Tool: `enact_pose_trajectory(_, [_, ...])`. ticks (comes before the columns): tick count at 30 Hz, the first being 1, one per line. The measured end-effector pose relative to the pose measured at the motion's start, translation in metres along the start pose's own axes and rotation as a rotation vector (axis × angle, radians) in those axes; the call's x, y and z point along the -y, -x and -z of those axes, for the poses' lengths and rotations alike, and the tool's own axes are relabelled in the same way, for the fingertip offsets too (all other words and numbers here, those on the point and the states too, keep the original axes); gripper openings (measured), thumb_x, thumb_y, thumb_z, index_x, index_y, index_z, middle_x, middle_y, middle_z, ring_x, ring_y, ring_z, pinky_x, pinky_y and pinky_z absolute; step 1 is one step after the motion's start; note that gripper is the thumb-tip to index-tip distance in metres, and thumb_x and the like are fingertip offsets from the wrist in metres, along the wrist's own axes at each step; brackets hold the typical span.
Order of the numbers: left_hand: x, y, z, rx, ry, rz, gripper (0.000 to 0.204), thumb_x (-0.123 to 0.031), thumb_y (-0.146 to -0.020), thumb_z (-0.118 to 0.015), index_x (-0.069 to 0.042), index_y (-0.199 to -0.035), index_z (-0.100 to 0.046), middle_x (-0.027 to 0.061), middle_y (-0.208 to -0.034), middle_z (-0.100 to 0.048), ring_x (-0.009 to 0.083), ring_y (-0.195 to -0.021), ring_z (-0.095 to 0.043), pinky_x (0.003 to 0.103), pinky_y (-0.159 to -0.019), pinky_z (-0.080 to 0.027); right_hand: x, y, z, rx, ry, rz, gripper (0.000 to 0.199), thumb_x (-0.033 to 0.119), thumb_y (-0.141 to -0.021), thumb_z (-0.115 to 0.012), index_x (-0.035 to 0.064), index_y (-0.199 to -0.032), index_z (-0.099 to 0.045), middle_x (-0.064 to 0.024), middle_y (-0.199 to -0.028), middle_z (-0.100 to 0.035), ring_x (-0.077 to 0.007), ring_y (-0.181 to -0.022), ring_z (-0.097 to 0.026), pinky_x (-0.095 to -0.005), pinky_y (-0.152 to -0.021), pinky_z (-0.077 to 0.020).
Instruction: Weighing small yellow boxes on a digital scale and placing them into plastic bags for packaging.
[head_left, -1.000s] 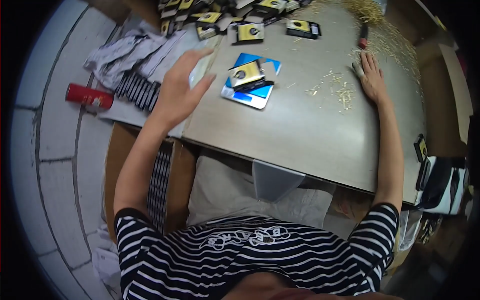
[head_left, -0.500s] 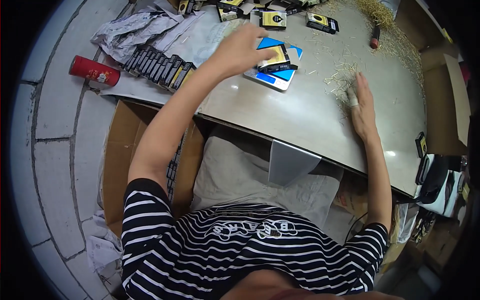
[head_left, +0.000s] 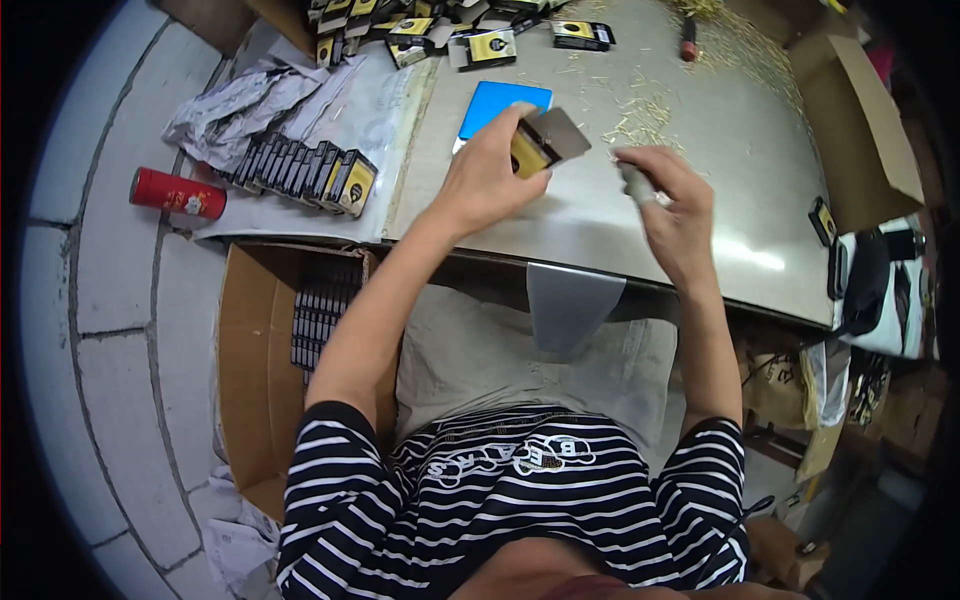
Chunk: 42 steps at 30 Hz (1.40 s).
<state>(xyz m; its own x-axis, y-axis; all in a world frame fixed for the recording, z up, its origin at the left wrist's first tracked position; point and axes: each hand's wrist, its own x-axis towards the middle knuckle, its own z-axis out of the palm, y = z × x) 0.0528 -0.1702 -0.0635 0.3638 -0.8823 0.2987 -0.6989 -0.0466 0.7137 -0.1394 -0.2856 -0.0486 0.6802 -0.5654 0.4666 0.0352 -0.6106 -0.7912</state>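
My left hand (head_left: 487, 176) grips a small black-and-yellow box (head_left: 543, 143) with its grey flap open, lifted just above the metal table (head_left: 700, 170). My right hand (head_left: 668, 197) hovers right beside the box, fingers curled, with a bandaged fingertip; whether it pinches anything is unclear. A blue scale (head_left: 500, 104) lies on the table just beyond my left hand. Loose straw-like bits (head_left: 640, 110) are scattered past the box.
A row of filled black-and-yellow boxes (head_left: 300, 168) stands on a plastic sheet at left, more boxes (head_left: 480, 45) along the far edge. A red can (head_left: 176, 193) lies on the floor. A cardboard carton (head_left: 300, 330) with packed boxes sits under the table's left. Another carton (head_left: 850, 110) stands far right.
My left hand lifted the box off the blue scale and brought it nearer. My right hand left the table and came in beside the box.
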Motion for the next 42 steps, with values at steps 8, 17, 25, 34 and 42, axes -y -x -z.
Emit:
enact_pose_trajectory(8, [-0.030,0.043,-0.027,-0.053,-0.060,-0.024,0.057,-0.011,-0.069,-0.068,-0.001,-0.122,-0.046,0.0200,-0.106,-0.058,0.0387,-0.099,-0.057,0.044,-0.083,-0.047,0.011,0.012,-0.029,0.224,0.124,-0.122,0.018,0.003,-0.080,-0.066,0.0013,-0.098,-0.065,-0.0112,-0.082,-0.063,-0.0200,-0.067,-0.058,-0.0307,-0.063,-0.0469])
enact_pose_trajectory(17, [-0.035,0.051,-0.039,0.080,0.045,-0.081,0.061,-0.012,-0.071,-0.071,-0.001,-0.125,-0.047,0.0185,-0.114,-0.057,0.0340,-0.104,-0.059,0.036,-0.089,-0.047,-0.013,0.023,0.006,0.278,-0.380,-0.435,0.004,-0.001,-0.080,-0.064,-0.0015,-0.084,-0.064,0.0002,-0.073,-0.061,-0.0087,-0.064,-0.055,-0.0244,-0.059,-0.0450])
enact_pose_trajectory(25, [-0.029,0.046,-0.045,0.055,0.016,-0.149,0.063,-0.012,-0.069,-0.071,-0.001,-0.126,-0.045,0.0194,-0.109,-0.056,0.0374,-0.101,-0.057,0.041,-0.086,-0.047,-0.003,0.034,0.002,0.178,-0.136,-0.365,0.016,0.001,-0.085,-0.062,-0.0019,-0.100,-0.068,-0.0047,-0.080,-0.068,-0.0064,-0.063,-0.056,-0.0222,-0.053,-0.0457])
enact_pose_trajectory(34, [-0.030,0.046,-0.047,0.166,-0.305,-0.203,0.086,-0.009,-0.059,-0.078,-0.012,-0.136,-0.041,0.0134,-0.100,-0.051,0.0350,-0.090,-0.055,0.043,-0.077,-0.048,-0.016,0.041,-0.013,0.281,-0.112,-0.323,0.018,0.001,-0.083,-0.061,-0.0033,-0.100,-0.066,-0.0102,-0.079,-0.068,-0.0139,-0.070,-0.060,-0.0295,-0.067,-0.0483])
enact_pose_trajectory(42, [-0.028,0.036,-0.052,0.117,-0.268,-0.183,0.081,-0.009,-0.060,-0.076,-0.009,-0.134,-0.043,0.0139,-0.100,-0.052,0.0345,-0.094,-0.054,0.043,-0.078,-0.047,-0.019,0.030,0.000,0.085,-0.189,-0.444,0.014,0.002,-0.086,-0.059,-0.0035,-0.096,-0.067,-0.0037,-0.078,-0.066,-0.0071,-0.060,-0.054,-0.0233,-0.054,-0.0446])
